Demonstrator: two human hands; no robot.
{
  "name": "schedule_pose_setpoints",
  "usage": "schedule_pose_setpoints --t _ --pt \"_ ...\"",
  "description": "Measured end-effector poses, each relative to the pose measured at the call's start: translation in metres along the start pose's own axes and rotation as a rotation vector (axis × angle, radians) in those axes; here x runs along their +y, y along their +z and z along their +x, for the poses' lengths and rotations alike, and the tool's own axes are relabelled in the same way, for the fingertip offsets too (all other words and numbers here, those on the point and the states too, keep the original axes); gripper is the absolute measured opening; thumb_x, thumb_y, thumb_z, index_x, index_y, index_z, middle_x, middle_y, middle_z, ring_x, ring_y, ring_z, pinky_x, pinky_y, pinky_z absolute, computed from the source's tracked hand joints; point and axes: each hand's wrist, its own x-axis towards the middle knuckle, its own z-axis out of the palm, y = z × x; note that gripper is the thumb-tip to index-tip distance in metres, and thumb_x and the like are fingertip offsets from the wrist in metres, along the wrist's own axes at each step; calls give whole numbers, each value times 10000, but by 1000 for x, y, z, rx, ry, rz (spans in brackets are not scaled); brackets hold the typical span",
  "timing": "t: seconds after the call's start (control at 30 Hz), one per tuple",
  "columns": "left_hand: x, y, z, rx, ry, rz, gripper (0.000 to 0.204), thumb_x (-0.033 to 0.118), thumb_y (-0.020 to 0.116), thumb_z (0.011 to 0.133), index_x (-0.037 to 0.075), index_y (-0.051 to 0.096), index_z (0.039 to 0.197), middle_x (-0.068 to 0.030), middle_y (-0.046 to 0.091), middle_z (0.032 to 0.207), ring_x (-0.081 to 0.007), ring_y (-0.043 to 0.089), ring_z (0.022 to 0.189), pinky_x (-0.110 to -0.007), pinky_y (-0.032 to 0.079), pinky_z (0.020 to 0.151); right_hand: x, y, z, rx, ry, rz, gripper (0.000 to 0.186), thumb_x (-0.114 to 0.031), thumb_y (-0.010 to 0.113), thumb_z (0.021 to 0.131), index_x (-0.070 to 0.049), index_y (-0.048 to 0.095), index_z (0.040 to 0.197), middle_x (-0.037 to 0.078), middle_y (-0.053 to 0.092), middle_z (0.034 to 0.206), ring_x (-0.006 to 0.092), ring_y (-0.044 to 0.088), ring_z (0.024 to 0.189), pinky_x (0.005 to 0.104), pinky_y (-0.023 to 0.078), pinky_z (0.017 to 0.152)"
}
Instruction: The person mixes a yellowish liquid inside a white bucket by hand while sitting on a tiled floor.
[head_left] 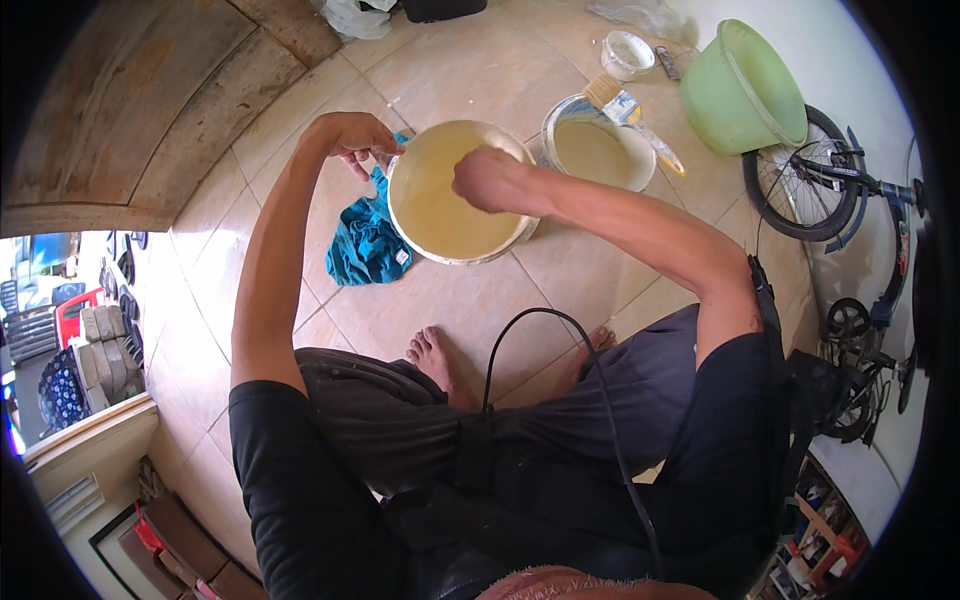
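The bucket (455, 195) of pale cream paint sits on the tiled floor (440, 300) just beyond our bare feet (432, 352), and everything else we place from it. Our right hand (487, 180) is clenched inside it, low over the paint; whether the fingers grip anything we cannot tell. Our left hand (352, 135) pinches the bucket's left rim, fingers curled on the edge. We judge the main risk is tipping: the bucket leans toward us, so a hard pull at the rim could slop paint onto the tiles and our feet. Touching the bucket's left side lies a blue rag (366, 240), which could soak up a spill or drag. Just right of the bucket stands a second paint pail (597, 150) with a brush (625, 110) across its rim; a swinging elbow might knock that brush in.
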Motion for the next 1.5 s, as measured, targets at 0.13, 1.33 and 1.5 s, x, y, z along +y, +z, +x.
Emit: schedule_pose_setpoints --t 0.13,1.33,1.5 --pt "-3 1 -3 -10 0 -21 351 275 615 875 37 613 1133 -69 648 926 -44 376 463 -449 552 762 -18 11 6 155 -92 151 95 -102 595 710 -53 654 655 147 651 725 327 641 716 414 503 640" --pt "11 1 10 -48 41 22 364 293 619 875 31 608 1127 -73 649 930 -42 370 450 -445 552 765 11 77 31 579 -95 474 73 -100 587 680 -77 631 626 130 640 671 297 640 684 387 495 585" --pt "-4 -1 -1 -15 10 24 356 284 621 876 30 609 1125 -72 647 935 -40 372 452 -449 553 763 14 12 24 336 -25 -50 126 -82 572 682 -64 591 558 144 606 601 335 607 606 430 476 555"
